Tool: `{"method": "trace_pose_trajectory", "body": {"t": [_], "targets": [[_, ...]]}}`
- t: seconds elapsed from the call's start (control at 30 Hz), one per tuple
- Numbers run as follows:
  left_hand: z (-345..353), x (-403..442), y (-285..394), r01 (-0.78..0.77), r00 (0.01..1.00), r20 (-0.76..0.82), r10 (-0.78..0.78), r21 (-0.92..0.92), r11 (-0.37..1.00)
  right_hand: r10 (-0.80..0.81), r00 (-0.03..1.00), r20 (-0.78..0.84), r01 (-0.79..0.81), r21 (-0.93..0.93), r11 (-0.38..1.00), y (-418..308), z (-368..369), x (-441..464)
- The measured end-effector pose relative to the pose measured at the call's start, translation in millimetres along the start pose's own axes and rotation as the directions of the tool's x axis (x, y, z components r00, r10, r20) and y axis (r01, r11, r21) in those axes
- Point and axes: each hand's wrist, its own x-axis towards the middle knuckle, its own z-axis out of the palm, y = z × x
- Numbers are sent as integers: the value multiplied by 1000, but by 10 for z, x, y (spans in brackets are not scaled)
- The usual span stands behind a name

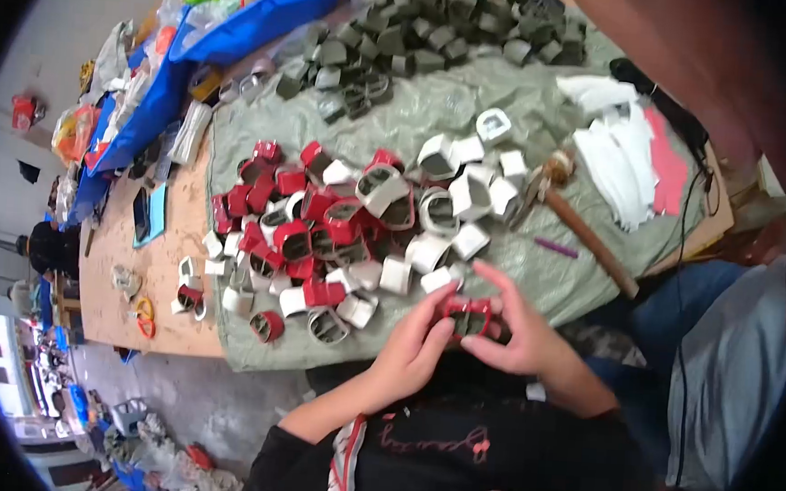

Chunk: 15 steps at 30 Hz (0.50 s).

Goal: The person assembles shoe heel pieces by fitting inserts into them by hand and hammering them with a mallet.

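Observation:
Close to my body, just off the table's front edge, a small red hollow piece (472,306) with a dark inside is held between my two hands. My left hand (417,344) grips its left side, thumb bent toward the front. On the other side, the fingers and thumb of my right hand (524,333) close around its right edge. Beyond my hands lies a loose pile of similar hollow pieces, some red (344,214) and some white (470,196). One white piece (441,279) lies just past my left fingertips.
A hammer (587,239) and a purple stick (557,247) lie to the right, near white and pink cloths (610,151). Dark green pieces (433,32) are heaped at the back of the green sheet (252,349). Blue bins (244,34) stand at the left, and a person's legs (719,355) at the right.

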Motion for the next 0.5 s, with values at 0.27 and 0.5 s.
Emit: {"method": "trace_pose_trajectory", "body": {"t": [0.27,0.5], "targets": [[-72,125,-26,-36,999,-17,37,45,998,40,996,75,-38,-19,999,11,-158,211],[-148,186,55,-8,999,34,8,3,1000,198,979,50,-196,-29,980,-97,-121,107]]}}
